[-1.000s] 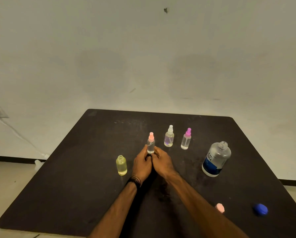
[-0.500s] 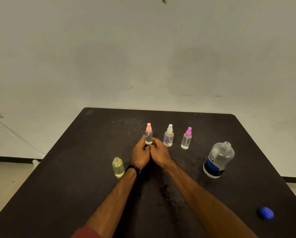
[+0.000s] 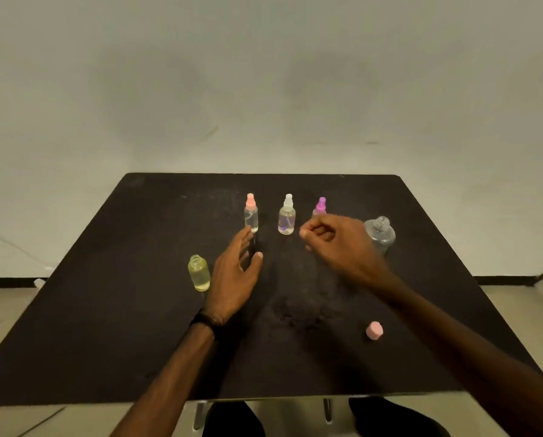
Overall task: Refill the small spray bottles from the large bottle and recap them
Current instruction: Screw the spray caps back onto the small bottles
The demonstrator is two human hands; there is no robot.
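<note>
Hands hover apart — left hand [image 3: 232, 279] open beside pink-capped bottle [image 3: 251, 216].

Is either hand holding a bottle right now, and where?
No. The left hand lies open by the pink-capped spray bottle; the right hand is curled, empty.

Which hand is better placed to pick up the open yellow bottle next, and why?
Left. The left hand lies open right beside the yellow bottle; the right hand is curled farther off, near the large bottle.
</note>
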